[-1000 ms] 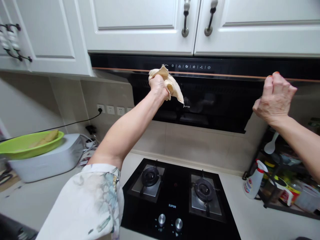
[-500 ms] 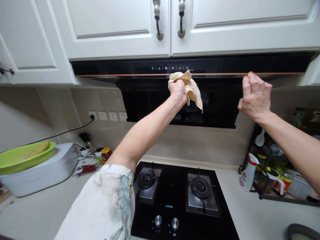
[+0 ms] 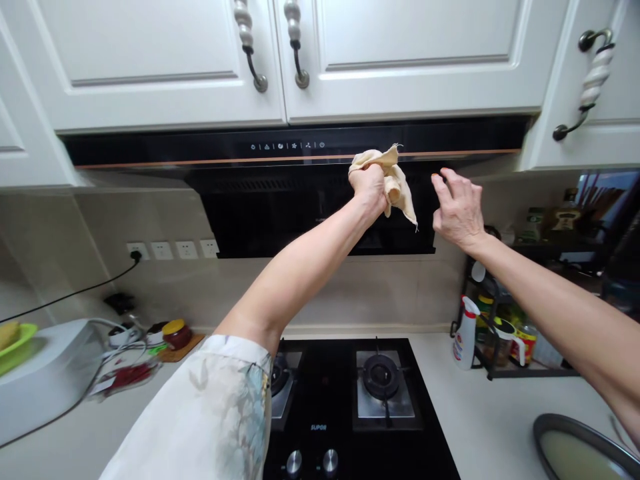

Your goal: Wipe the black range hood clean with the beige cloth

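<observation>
My left hand (image 3: 369, 189) is raised and clenched around a bunched cream cloth (image 3: 395, 180), pressing it against the front of the black range hood (image 3: 280, 193) near its right end. My right hand (image 3: 457, 210) hovers just right of the cloth with fingers spread, holding nothing and off the hood. The hood's control icons (image 3: 287, 145) sit left of the cloth, along a thin orange strip.
White wall cabinets (image 3: 400, 47) hang above the hood. Below is a black two-burner gas hob (image 3: 350, 393). A spray bottle (image 3: 465, 333) and a rack of jars (image 3: 515, 333) stand at the right, a pan (image 3: 580, 453) bottom right, a white appliance (image 3: 45, 373) and cables left.
The view has swung to the right. My left hand has wiped the cloth rightward along the hood. My right hand has let go of the hood's edge, opened and moved toward the cloth.
</observation>
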`<state>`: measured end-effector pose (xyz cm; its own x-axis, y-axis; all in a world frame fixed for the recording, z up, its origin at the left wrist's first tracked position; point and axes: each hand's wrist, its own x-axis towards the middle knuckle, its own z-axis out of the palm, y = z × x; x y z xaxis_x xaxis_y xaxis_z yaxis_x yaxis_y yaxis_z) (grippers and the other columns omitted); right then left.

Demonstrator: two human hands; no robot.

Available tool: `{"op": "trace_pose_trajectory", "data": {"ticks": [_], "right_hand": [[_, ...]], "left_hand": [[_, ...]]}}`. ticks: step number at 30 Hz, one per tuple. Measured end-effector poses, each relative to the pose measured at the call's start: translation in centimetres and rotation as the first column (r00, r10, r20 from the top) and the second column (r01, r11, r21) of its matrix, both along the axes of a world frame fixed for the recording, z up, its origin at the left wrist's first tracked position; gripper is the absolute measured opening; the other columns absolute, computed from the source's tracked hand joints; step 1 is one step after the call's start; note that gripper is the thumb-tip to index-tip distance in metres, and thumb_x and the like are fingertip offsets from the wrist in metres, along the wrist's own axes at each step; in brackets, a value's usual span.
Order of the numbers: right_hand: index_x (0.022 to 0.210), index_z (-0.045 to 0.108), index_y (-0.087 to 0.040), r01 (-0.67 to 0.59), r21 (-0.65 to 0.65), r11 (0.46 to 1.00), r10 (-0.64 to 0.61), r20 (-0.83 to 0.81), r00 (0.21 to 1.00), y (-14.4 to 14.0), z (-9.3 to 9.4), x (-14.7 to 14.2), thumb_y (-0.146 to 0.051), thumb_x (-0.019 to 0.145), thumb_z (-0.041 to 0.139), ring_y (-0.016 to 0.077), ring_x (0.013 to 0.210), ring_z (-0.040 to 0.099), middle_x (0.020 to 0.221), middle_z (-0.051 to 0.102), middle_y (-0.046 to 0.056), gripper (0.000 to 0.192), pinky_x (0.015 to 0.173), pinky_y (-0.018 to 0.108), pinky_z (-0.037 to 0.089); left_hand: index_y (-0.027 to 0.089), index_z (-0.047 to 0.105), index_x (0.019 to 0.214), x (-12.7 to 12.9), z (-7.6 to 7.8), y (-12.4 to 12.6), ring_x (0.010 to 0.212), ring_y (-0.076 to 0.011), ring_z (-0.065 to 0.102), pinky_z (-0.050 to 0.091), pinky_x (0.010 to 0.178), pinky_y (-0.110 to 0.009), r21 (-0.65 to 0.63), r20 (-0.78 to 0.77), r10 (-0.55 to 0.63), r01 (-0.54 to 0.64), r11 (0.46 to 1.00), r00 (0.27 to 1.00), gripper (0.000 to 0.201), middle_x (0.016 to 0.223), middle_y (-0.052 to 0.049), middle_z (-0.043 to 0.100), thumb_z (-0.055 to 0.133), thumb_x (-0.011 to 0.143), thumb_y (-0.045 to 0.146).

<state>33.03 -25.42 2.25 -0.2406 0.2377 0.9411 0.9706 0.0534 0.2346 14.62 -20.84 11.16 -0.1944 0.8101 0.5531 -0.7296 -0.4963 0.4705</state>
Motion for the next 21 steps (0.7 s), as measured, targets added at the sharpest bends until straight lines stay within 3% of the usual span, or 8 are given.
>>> {"op": "trace_pose_trajectory", "data": {"ticks": [3,7,11,14,18,21], "right_hand": [[0.161,0.047,-0.015,-0.045,-0.002,0.999,0.045,-0.041,0.998,-0.1,-0.3,-0.3,-0.016,0.084,0.051,0.04,0.138,0.051,0.156,0.05,0.021,0.077,0.11,0.059,0.046],[0.151,0.057,-0.015,-0.186,0.007,0.982,0.185,-0.141,0.973,-0.4,0.0,-0.5,-0.018,0.09,0.045,0.0332,0.125,0.061,0.139,0.063,0.019,0.063,0.109,0.052,0.052],[0.135,0.067,-0.018,-0.376,0.039,0.926,0.368,-0.324,0.872,-0.8,0.3,0.7,-0.028,0.096,0.045,0.0282,0.115,0.068,0.126,0.071,0.014,0.046,0.108,0.046,0.055],[0.121,0.072,-0.022,-0.539,0.108,0.835,0.511,-0.513,0.69,-1.2,0.2,2.4,-0.044,0.099,0.052,0.0272,0.11,0.07,0.116,0.075,0.01,0.037,0.104,0.045,0.058],[0.107,0.073,-0.022,-0.735,0.286,0.615,0.664,-0.691,0.286,-1.4,0.0,4.3,-0.06,0.093,0.068,0.0218,0.089,0.071,0.087,0.071,0.003,0.041,0.083,0.037,0.064],[0.1,0.071,-0.021,-0.764,0.427,0.483,0.692,-0.721,0.035,-1.4,0.3,5.0,-0.068,0.088,0.074,0.0167,0.077,0.07,0.078,0.066,-0.001,0.049,0.071,0.03,0.063]], "left_hand": [[0.018,0.056,0.087,1.8,0.0,0.1,0.077,-0.0107,0.069,0.058,0.078,-0.025,0.0,0.0,-0.051,0.051,0.999,0.999,0.03,0.083,0.003,0.062,0.05,0.093,-0.011],[0.016,0.06,0.088,4.8,-0.1,0.7,0.092,-0.0154,0.074,0.06,0.084,-0.028,0.036,-0.021,-0.092,0.093,0.995,0.996,0.025,0.095,0.001,0.069,0.055,0.093,-0.009],[0.015,0.063,0.089,8.5,-0.1,0.5,0.102,-0.0192,0.076,0.06,0.087,-0.031,0.033,-0.092,-0.129,0.133,0.991,0.987,0.023,0.108,-0.001,0.074,0.057,0.092,-0.008],[0.015,0.065,0.089,10.9,-0.2,0.0,0.111,-0.0242,0.076,0.061,0.089,-0.034,0.002,-0.116,-0.158,0.159,0.987,0.981,0.019,0.116,-0.003,0.076,0.062,0.092,-0.004],[0.016,0.066,0.087,13.0,-0.3,-1.4,0.116,-0.0278,0.075,0.063,0.088,-0.035,-0.095,-0.112,-0.243,0.233,0.968,0.963,0.017,0.115,-0.005,0.077,0.07,0.09,-0.001],[0.016,0.066,0.088,14.1,-0.4,-2.5,0.117,-0.0286,0.074,0.062,0.09,-0.037,-0.133,-0.131,-0.305,0.288,0.948,0.943,0.017,0.112,-0.007,0.078,0.073,0.09,0.001]]}}
